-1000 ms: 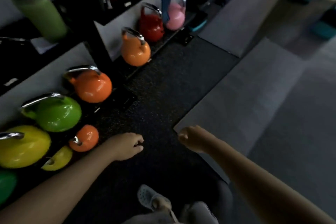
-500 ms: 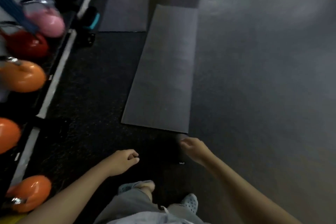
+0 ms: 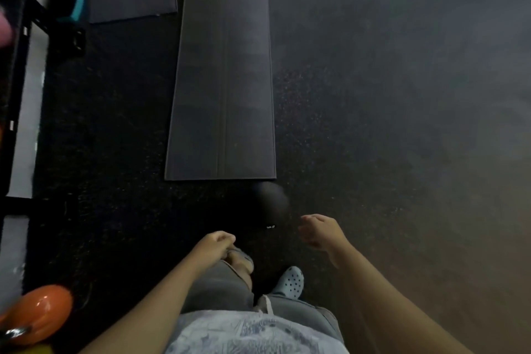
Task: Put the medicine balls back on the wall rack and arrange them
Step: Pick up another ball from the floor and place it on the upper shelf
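From my seat, both hands sit low in the frame holding nothing: left hand (image 3: 214, 247) loosely curled, right hand (image 3: 320, 231) relaxed, fingers half bent. Just above and between them, nearer the right, lies 1 dark medicine ball (image 3: 270, 204) on the floor, touching neither, at the near end of the long grey mat (image 3: 224, 72).

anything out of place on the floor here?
One thing: a dark ball lies loose on the black rubber floor, just off the near end of the long grey mat, ahead of the right hand. It is not on any rack. Both hands hold nothing; left hand is loosely curled. It's dim, so I can't confirm the ball type.
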